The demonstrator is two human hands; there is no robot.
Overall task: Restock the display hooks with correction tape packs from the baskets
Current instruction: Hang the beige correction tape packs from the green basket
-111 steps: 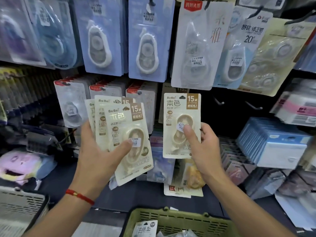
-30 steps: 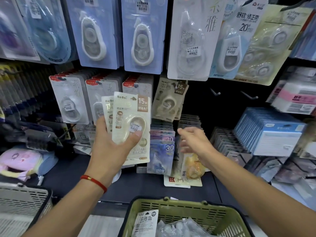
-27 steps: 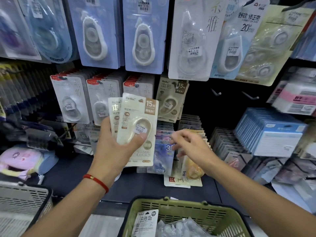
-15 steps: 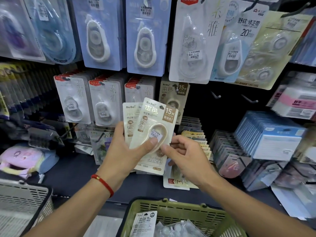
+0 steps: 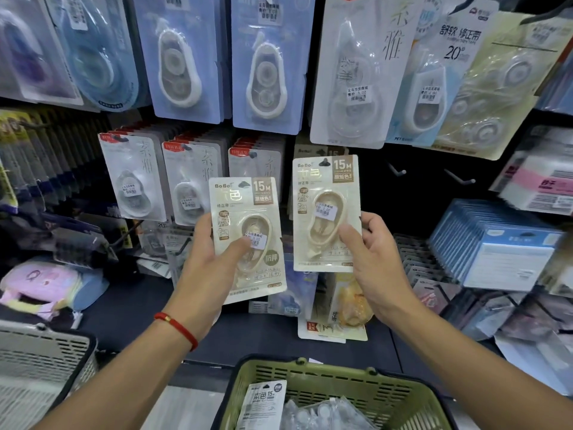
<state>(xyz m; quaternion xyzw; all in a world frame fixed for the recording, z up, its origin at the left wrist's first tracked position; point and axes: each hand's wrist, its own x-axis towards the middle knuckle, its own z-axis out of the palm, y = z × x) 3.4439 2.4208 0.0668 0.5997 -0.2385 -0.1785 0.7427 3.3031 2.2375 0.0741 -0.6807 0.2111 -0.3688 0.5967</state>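
Note:
My left hand (image 5: 207,268) grips a cream correction tape pack (image 5: 246,240) marked 15M, thumb on its price sticker; whether more packs lie behind it I cannot tell. My right hand (image 5: 372,256) holds a second cream pack (image 5: 325,212) upright by its lower right part. This pack's top hole sits at a display hook (image 5: 325,162), where another cream pack hangs behind. Two bare hooks (image 5: 397,170) (image 5: 459,178) stick out to the right. A green basket (image 5: 366,386) below holds a white pack (image 5: 263,405) and clear bagged ones.
Grey-white tape packs (image 5: 133,181) hang in rows on the left, large blue ones (image 5: 263,66) above. A blue-white box stack (image 5: 502,246) stands at the right. A grey basket (image 5: 40,361) sits at lower left. Loose packs lie on the dark shelf (image 5: 130,308).
My right hand took the front pack from my left hand's stack and raised it up and right to the hook. My left hand stayed about where it was.

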